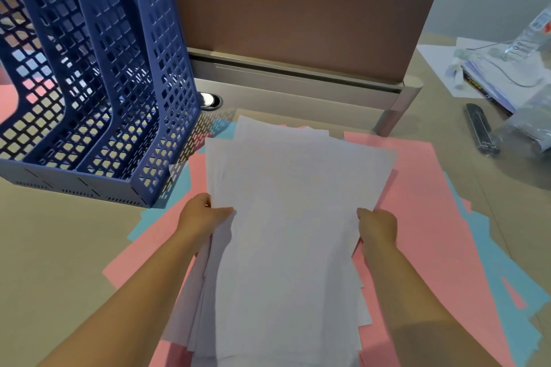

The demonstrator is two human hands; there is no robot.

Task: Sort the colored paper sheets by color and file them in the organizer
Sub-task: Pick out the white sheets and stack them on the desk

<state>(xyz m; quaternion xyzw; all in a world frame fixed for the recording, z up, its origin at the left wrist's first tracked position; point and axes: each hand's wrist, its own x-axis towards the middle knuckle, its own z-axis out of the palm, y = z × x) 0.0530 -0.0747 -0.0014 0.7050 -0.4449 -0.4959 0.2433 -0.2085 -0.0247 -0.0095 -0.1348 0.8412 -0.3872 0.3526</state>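
Two hands – left hand (202, 214), right hand (377, 225) – grip white sheets (292, 217) (uneven stack) by side edges over pink sheets (432, 217).

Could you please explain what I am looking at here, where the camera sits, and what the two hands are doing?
There is no machine: a person wears a camera on the head, looking down at their own arms. The left hand and right hand each grip a side of a loose stack of white sheets, thumbs on top. Beneath it, pink sheets and light blue sheets lie spread on the beige desk. The blue mesh organizer stands at the left, its nearest slots looking empty. Papers and plastic bags sit far right.
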